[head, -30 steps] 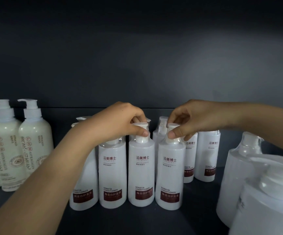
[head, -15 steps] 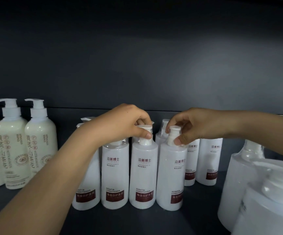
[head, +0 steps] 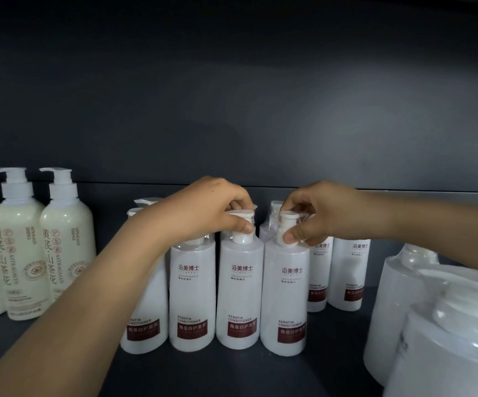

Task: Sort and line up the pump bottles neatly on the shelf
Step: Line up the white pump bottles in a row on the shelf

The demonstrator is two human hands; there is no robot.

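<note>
Several white keratin conditioner pump bottles with dark red labels stand in a front row on the dark shelf. My left hand grips the pump head of the third bottle. My right hand pinches the pump collar of the fourth bottle, which stands at the row's right end, touching its neighbour. The second bottle stands just left of them; my left forearm partly hides the first bottle. More of the same bottles stand behind, to the right.
Cream-coloured pump bottles with gold lettering stand at the left. Large white pump bottles crowd the near right corner. A dark back wall closes the shelf behind the rows.
The fourth bottle was turned under my right hand, its label swinging to the right and then back toward me. My left hand stayed on the third bottle's pump.
</note>
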